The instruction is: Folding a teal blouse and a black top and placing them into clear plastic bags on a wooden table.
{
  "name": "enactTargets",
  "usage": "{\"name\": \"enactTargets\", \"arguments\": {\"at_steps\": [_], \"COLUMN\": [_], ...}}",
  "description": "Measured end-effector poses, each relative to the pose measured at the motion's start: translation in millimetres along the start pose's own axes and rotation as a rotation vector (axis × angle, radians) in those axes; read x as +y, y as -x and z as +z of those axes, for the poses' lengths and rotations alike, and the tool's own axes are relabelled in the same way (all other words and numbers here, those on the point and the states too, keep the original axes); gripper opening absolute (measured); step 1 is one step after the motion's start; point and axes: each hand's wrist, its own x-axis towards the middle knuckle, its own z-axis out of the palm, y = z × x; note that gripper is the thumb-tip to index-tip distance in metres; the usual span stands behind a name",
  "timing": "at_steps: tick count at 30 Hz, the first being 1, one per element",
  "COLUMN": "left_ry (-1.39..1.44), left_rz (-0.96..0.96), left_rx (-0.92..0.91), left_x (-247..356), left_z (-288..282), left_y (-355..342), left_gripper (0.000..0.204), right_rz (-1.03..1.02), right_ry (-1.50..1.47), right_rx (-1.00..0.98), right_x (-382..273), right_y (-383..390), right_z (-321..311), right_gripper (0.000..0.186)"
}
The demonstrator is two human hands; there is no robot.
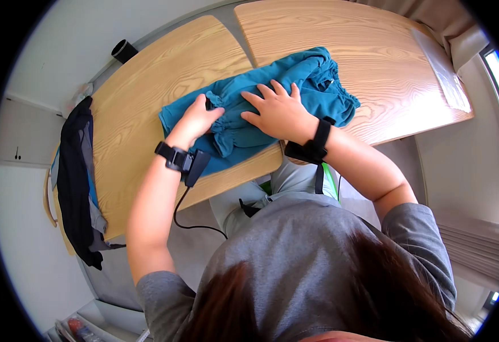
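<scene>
A teal garment (295,74) lies folded on the wooden tabletop in front of me, with gathered elastic edges at its right end. Toward its left part, my left hand (195,121) is closed on a ruffled, gathered edge, the thumb and fingers to either side of the cloth. My right hand (281,111) rests palm down on the middle of the garment, its fingers spread and holding nothing. Black bands with small devices are strapped round both wrists, and a cable hangs from the left one.
Two wooden tables (147,74) stand with a gap between them. Dark clothing (78,182) hangs over the left edge. A black cylindrical container (125,51) is beyond the far left edge. A clear flat sheet (440,68) lies at the far right, near the curtain (460,34).
</scene>
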Motion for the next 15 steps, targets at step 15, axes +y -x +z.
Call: {"name": "enactTargets", "arguments": {"at_steps": [15], "left_ry": [0.496], "left_rz": [-0.118], "left_rx": [0.381], "left_x": [-95.0], "left_z": [-28.5], "left_y": [121.6], "left_gripper": [0.047], "right_rz": [-0.003], "right_ry": [0.143], "right_rx": [0.169], "right_x": [-50.9], "right_y": [38.2], "right_z": [12.5], "right_gripper": [0.056]}}
